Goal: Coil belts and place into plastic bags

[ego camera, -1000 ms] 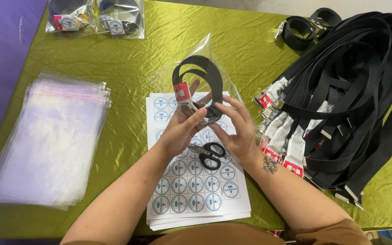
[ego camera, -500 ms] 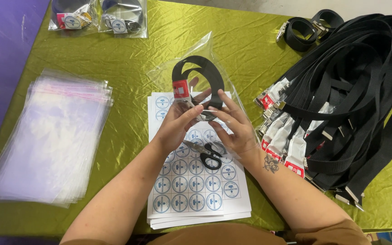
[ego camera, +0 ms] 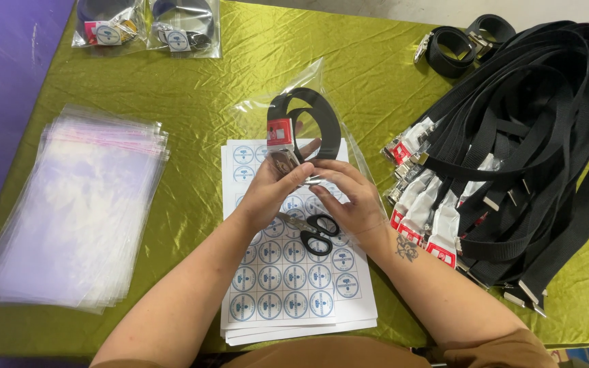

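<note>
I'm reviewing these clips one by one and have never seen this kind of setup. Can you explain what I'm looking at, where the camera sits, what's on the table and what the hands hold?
There is no machine here: a person works with two bare hands, and the one camera is worn on their head, looking down. The left hand and right hand together hold a clear bag with a coiled black belt inside, near its metal buckle. They work over a stack of sheets of round stickers, on which black-handled scissors lie. All of it rests on a table with a green cloth. To the left lies a pile of empty clear bags, to the right a heap of loose black belts, and at the top left two bagged belts.
</note>
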